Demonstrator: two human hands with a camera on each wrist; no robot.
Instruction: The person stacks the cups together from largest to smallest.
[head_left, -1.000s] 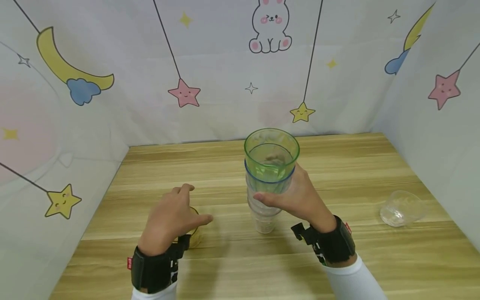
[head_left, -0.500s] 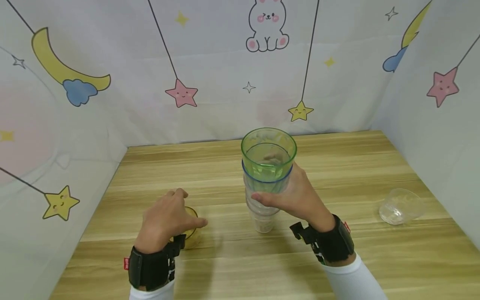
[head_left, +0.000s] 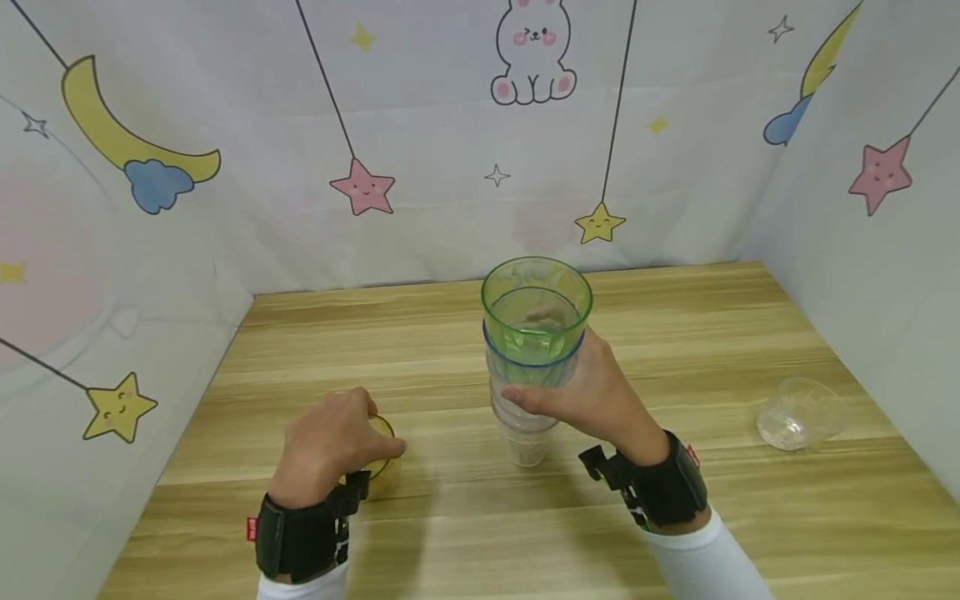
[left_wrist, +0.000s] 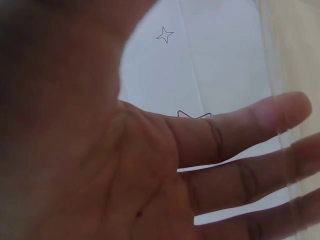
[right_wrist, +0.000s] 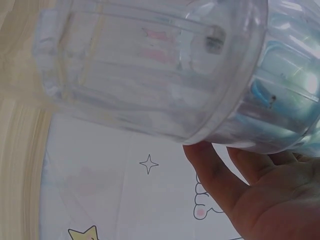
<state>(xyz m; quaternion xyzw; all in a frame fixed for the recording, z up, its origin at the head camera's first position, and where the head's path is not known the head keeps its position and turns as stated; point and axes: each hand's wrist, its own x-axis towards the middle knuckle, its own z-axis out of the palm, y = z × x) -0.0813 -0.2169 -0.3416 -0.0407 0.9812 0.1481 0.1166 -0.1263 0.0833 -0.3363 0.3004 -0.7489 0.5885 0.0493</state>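
Observation:
My right hand (head_left: 592, 392) grips a tall upright stack of clear plastic cups (head_left: 525, 433), with a blue-rimmed cup (head_left: 517, 363) and a green cup (head_left: 536, 292) at the top. Its thumb crosses the front of the stack; the right wrist view shows fingers (right_wrist: 215, 175) against the far side. On the left, my left hand (head_left: 330, 442) is at a yellow cup (head_left: 384, 479), mostly hidden behind it. Thumb and index finger lie either side of the rim. In the left wrist view the fingers (left_wrist: 240, 125) extend straight, their tips overlapping the cup's pale yellow wall.
A clear cup (head_left: 798, 414) lies on its side at the right of the wooden table (head_left: 675, 517). White cloth walls (head_left: 420, 100) with printed stars, moons and a rabbit enclose the back and sides.
My left thumb and index finger have drawn in toward the yellow cup's rim, and that hand has shifted slightly left and down. The right hand keeps its hold on the stack.

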